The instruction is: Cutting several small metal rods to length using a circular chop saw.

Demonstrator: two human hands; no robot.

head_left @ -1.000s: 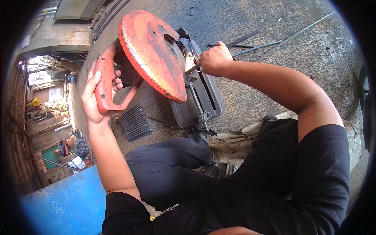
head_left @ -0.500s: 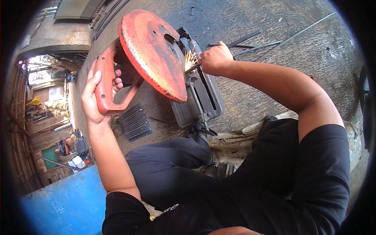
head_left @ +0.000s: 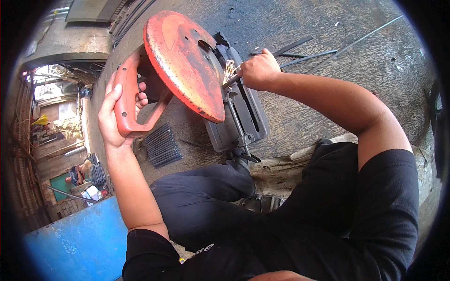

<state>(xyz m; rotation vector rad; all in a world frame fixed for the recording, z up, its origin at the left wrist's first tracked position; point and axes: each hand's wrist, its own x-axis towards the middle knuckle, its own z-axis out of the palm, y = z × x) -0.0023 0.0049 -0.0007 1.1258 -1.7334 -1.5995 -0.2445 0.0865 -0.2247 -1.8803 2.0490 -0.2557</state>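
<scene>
Fingers (head_left: 141,96) of my left hand (head_left: 110,119) wrap around the red handle (head_left: 124,105) of a cut-off saw (head_left: 211,100), their tips showing through the loop of the grip. My right hand (head_left: 260,70) is closed in a fist on a dark bar (head_left: 231,83), which shows for a short stretch between that hand and the saw; how the fingers sit underneath, I cannot tell. Bright sparks (head_left: 229,70) spray just beside the thumb side of the fist. The round red guard (head_left: 180,56), scuffed and blackened, tilts over the grey base (head_left: 255,124) and hides most of the cutting zone from me. A clamp screw (head_left: 234,117) runs along the base toward my knees.

Below the handle, a row of short dark rods (head_left: 161,145) lies side by side on the floor (head_left: 290,117). Beyond my right hand, a few long bars (head_left: 323,59) lie slanting on the same floor. My legs (head_left: 201,187), in dark trousers, fold near the base. A blue panel (head_left: 75,239) fills the lower left, and farther off on that side another person (head_left: 77,175) is near a green panel (head_left: 59,187).
</scene>
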